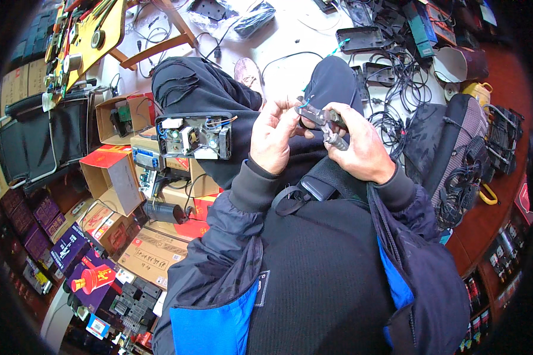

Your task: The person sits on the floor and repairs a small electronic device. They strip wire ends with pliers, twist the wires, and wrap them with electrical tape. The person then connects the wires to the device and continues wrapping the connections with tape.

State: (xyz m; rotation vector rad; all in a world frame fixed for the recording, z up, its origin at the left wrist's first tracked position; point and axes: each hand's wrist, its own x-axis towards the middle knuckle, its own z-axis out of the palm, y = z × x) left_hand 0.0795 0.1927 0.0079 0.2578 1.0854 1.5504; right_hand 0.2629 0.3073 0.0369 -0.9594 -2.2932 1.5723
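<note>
An opened black electrical unit with exposed blue wires is resting on the person's knee at centre left, above stacked cardboard boxes crowding the lower left. Tangled black cables are sprawling across the white floor at upper right, beside a dark backpack. Both hands are meeting just above centre over the lap. The left hand is curling its fingers closed around one end of a small metal part trailing a blue wire, while the right hand is gripping pliers against that part, fingers wrapped tight
</note>
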